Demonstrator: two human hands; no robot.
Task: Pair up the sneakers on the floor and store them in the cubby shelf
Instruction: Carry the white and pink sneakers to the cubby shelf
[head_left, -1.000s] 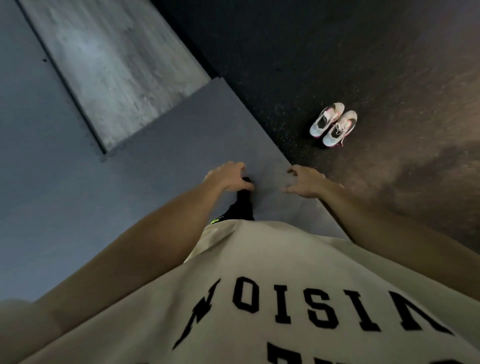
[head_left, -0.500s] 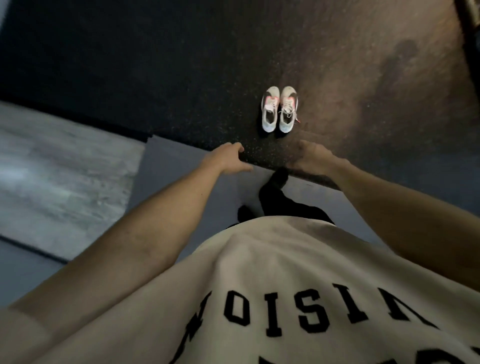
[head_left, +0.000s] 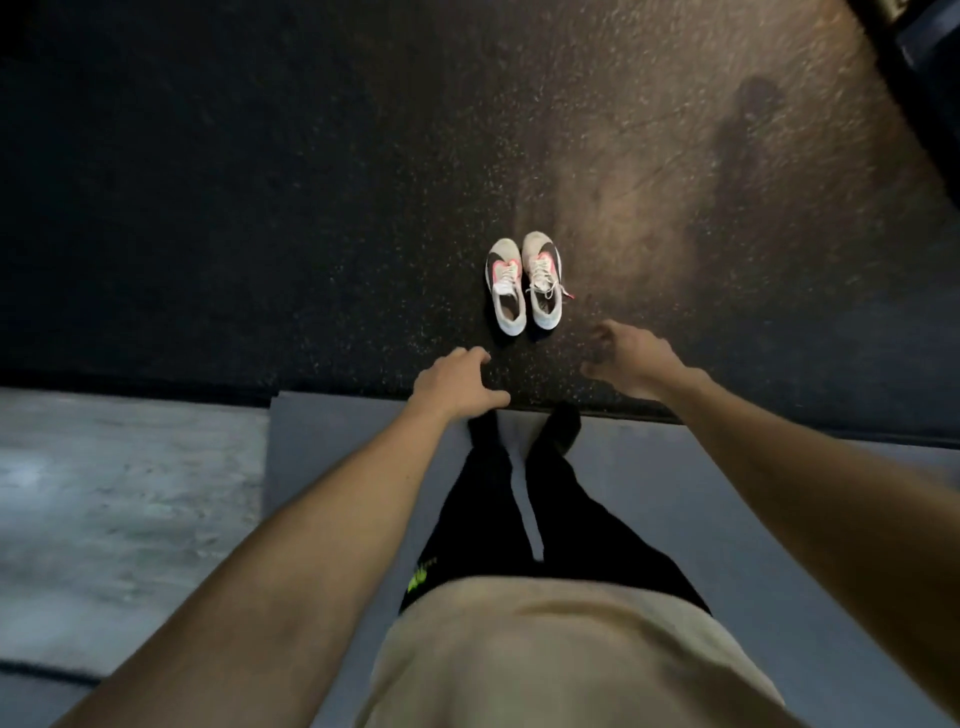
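Observation:
Two white sneakers with black and pink marks stand side by side on the dark speckled floor, toes pointing away from me: the left sneaker (head_left: 505, 290) and the right sneaker (head_left: 543, 280). My left hand (head_left: 457, 382) hangs in the air short of them, fingers loosely curled, holding nothing. My right hand (head_left: 626, 357) reaches out just right of the pair, fingers relaxed and holding nothing. Neither hand touches a shoe. The cubby shelf is not in view.
I stand on a grey mat (head_left: 727, 499) whose far edge meets the dark rubber floor (head_left: 260, 208). A pale concrete patch (head_left: 114, 499) lies to the left. Something dark fills the top right corner (head_left: 930, 52).
The view has swung round and tilted down, so the sneakers now sit straight ahead and closer. Both arms have stretched forward toward the pair. My legs have come into view.

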